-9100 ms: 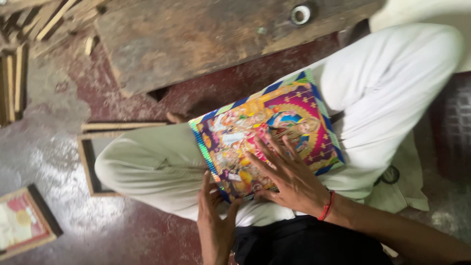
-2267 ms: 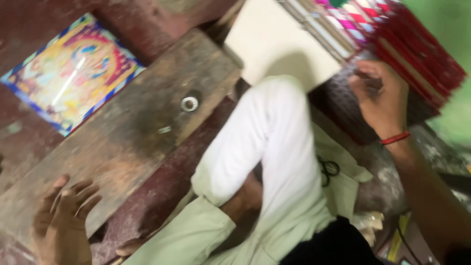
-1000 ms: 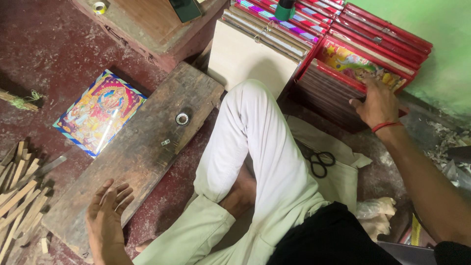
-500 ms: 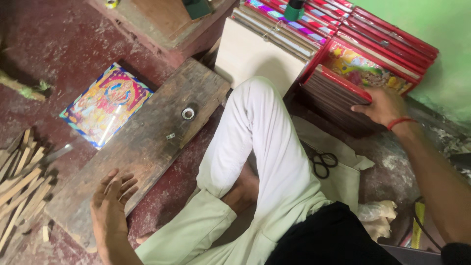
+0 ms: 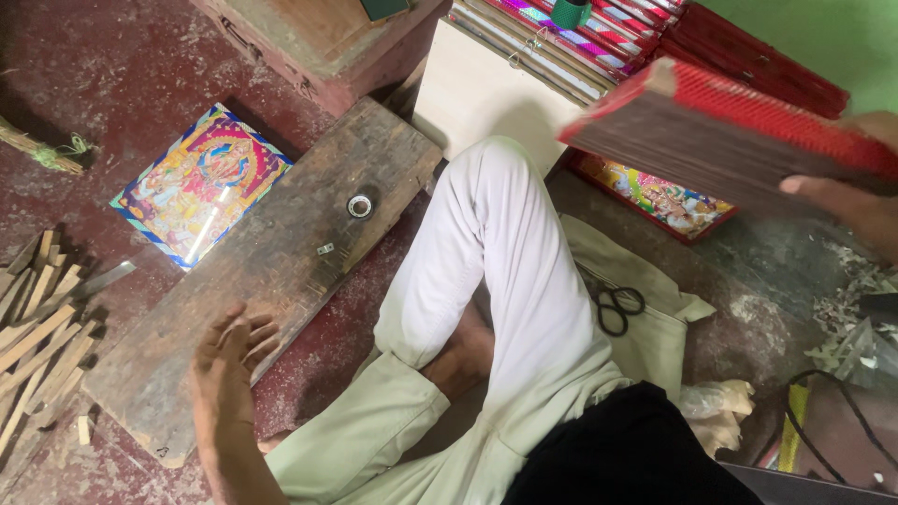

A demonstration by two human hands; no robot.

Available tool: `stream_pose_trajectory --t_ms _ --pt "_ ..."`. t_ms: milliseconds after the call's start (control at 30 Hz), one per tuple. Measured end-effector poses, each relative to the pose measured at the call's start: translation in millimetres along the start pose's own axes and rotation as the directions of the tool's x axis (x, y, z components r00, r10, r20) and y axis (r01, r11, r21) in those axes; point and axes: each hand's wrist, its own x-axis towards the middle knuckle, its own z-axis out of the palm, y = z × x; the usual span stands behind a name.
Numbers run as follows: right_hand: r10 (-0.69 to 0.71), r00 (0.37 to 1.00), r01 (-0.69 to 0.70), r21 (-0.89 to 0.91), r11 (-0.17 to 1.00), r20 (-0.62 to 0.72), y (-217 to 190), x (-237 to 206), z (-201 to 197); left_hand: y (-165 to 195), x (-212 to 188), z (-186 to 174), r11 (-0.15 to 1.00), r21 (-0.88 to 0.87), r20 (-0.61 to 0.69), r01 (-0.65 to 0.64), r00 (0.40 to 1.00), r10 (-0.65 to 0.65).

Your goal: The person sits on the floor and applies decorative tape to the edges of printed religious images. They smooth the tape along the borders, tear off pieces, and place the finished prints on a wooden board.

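My left hand (image 5: 227,363) lies flat on a worn wooden board (image 5: 309,234), fingers spread and holding nothing. At the right edge my right hand (image 5: 853,204) grips a thick stack of red-edged frames (image 5: 730,131), held tilted in the air above a red-framed colourful picture (image 5: 655,194) on the floor. A second colourful print (image 5: 201,182) lies on the red floor left of the board. My legs in pale trousers (image 5: 505,281) are folded between the board and the frames.
A small metal ring (image 5: 360,206) sits on the board. Black scissors (image 5: 617,304) lie on a cloth by my knee. Wooden strips (image 5: 37,327) are piled at the left. A wooden box (image 5: 327,37) and more frames (image 5: 599,28) stand at the top.
My right hand has lifted the stack of red frames off the pile, uncovering the framed picture beneath. My left hand has stayed on the board.
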Motion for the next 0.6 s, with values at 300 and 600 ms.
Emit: stream_pose_trajectory --t_ms 300,600 --pt "-0.757 0.627 0.778 -0.097 0.621 0.186 -203 -45 52 5 -16 31 0.976 -0.149 0.261 0.158 0.959 -0.115" --pt "-0.933 0.267 0.95 0.097 0.297 0.243 -216 -58 139 8 -14 24 0.937 -0.078 0.681 0.339 0.705 -0.198"
